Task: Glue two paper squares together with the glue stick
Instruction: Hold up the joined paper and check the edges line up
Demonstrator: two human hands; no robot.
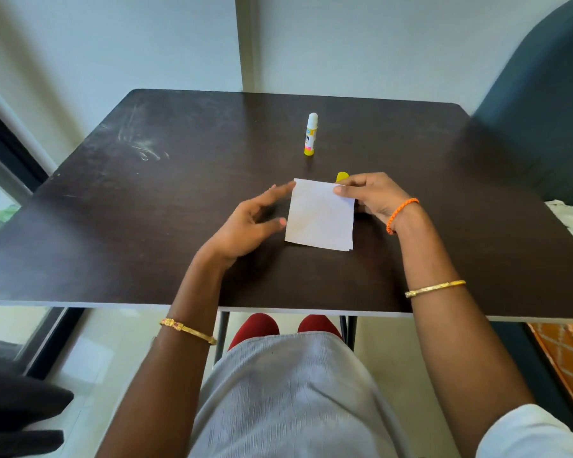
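- Nearest the camera, the person's lap in a pale grey garment (288, 398) fills the bottom of the view, with two red shapes (255, 327) showing just under the table's near edge.
- Both bare forearms reach over that edge onto the dark brown table (113, 226); a gold bangle (187, 330) circles the left forearm and a second gold bangle (434, 288) the right one.
- The left hand (245, 226) hovers at the left side of the white paper squares (320, 214), fingers spread and loose, gripping nothing; its forefinger tip reaches the paper's far-left corner and its thumb tip sits at the left edge.
- The paper squares lie at the middle of the table, stacked almost flush; a thin second edge shows at the near-right corner.
- The right hand (371, 196) pinches the far-right corner of the paper between thumb and forefinger, the other fingers curled behind; an orange bead bracelet (401, 214) sits on its wrist.
- Just beyond the right fingers, a small yellow cap (342, 176) peeks out on the table.
- Farther back, well apart from the paper, the glue stick (311, 135) stands upright and uncapped, yellow body with white tip exposed.
- A dark teal chair back (540, 110) rises at the far right, against pale walls.
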